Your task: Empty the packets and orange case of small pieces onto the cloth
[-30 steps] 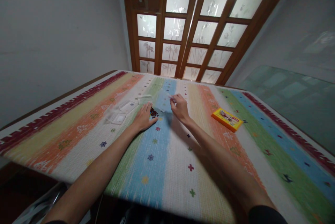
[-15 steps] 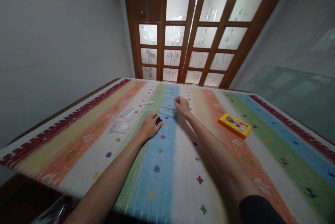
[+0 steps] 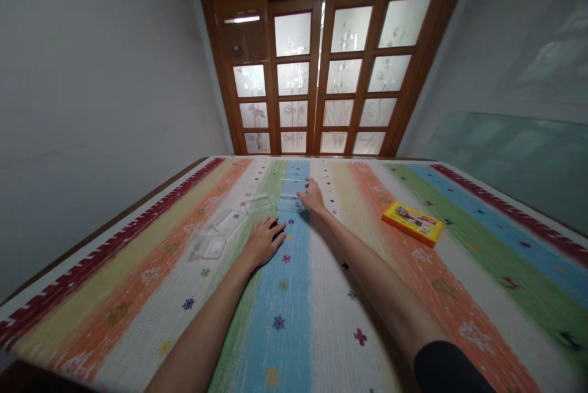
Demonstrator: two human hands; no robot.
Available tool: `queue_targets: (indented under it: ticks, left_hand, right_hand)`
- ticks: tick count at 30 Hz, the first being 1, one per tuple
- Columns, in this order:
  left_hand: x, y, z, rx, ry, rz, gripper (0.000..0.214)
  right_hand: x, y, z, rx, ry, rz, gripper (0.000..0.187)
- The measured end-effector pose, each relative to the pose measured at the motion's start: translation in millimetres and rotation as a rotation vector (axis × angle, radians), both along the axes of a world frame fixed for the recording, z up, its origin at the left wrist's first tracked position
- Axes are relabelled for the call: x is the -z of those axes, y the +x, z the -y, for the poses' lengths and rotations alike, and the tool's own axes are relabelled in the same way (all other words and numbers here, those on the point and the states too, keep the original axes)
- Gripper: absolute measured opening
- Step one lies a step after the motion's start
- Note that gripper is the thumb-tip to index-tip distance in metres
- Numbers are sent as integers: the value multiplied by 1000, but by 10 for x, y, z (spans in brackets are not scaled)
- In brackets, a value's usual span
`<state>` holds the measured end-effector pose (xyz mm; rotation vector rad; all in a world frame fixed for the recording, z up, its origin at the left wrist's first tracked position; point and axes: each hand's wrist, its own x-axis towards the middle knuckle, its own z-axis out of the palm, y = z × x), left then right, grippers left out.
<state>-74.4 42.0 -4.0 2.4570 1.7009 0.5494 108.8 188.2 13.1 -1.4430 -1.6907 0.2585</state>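
Note:
My left hand [image 3: 265,241] lies on the striped cloth with its fingers spread. A dark patch shows between its fingers; what it is I cannot make out. Farther out, my right hand [image 3: 313,196] reaches over the blue stripe, its thumb and fingers apart. Beside its thumb is a clear plastic box [image 3: 289,203], flat on the cloth. Another clear plastic box [image 3: 259,204] sits just beyond my left fingertips. Left of that hand are two more clear containers, an upper one [image 3: 229,220] and a lower one [image 3: 214,248].
A yellow and orange box [image 3: 412,223] with a printed picture lies right of my right forearm. The striped tablecloth [image 3: 331,319] covers the table. Beyond its far edge stand wooden doors with glass panes [image 3: 294,79], with walls on both sides.
My right hand has gone from a closed pinch to parted fingers beside the clear box. My left hand stays in about the same place. The view has tilted up slightly.

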Motion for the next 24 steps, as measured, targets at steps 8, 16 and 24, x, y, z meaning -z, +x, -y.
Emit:
queue_targets:
  ticks: [8, 16, 24]
  left_hand:
    - [60, -76, -76, 49, 101, 134, 24]
    - [60, -99, -68, 72, 84, 117, 41]
    - [53, -113, -122, 123, 103, 218, 34]
  right_hand:
    - [60, 427, 340, -105, 133, 128, 66]
    - [-89, 2011, 584, -53, 171, 373, 61]
    - [95, 3147, 1057, -80, -107, 689, 67]
